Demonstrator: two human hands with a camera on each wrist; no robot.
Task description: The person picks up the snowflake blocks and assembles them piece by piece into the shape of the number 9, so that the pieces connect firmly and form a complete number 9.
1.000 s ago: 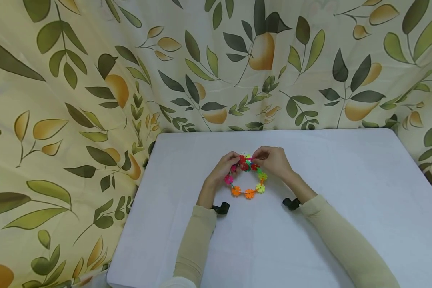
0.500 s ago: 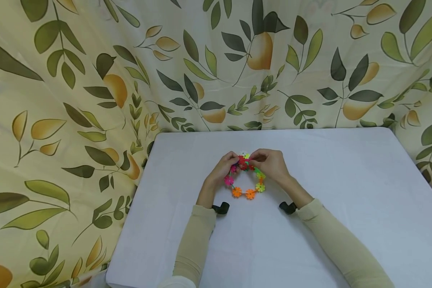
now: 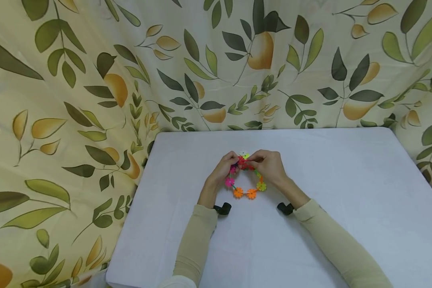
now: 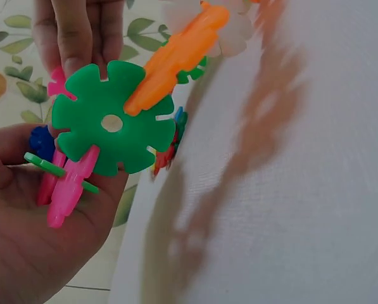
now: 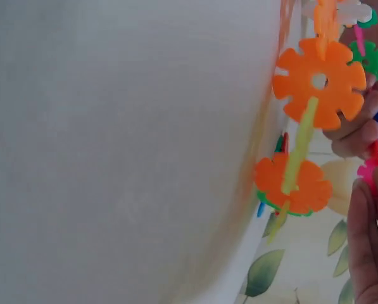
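We see the ring of flower-shaped discs [image 3: 251,194] over the white counter [image 3: 345,172], most of its loop hanging on the wearer's side of both hands. The left grip [image 3: 223,169] holds the ring's far left part; close beside it, the right grip [image 3: 271,165] pinches a pink disc [image 5: 371,172] at the fingertips. Beyond, we find leaf-patterned cloth [image 3: 306,88].

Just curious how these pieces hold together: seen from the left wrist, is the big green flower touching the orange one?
Touching: the left wrist view shows the orange flower, edge-on, slotted into the green flower.
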